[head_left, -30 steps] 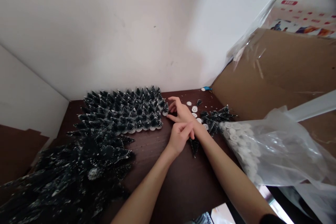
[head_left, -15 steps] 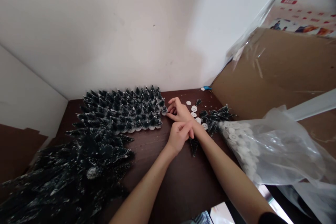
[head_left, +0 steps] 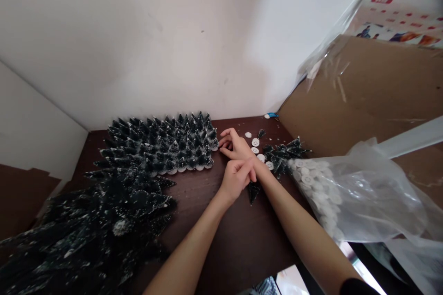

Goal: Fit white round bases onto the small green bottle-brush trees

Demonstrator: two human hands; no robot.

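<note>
Poising right hand (head_left: 238, 148), fingertips apart, and left hand (head_left: 234, 179), grip unclear, near dark-green-bristled conical trees (head_left: 176, 144) at nine o'clock, risking nudge-caused toppling.

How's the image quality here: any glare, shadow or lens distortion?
Head view throughout: whitish glare streaks on the plastic bag; a soft shadow across the wall; the dark trees at lower left lose detail; the wide lens seems to stretch things near the edges.

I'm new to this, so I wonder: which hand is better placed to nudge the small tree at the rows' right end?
Probably the right hand: it is right beside that small tree, though contact is unclear, while the left hand, curled, sits farther back.
</note>
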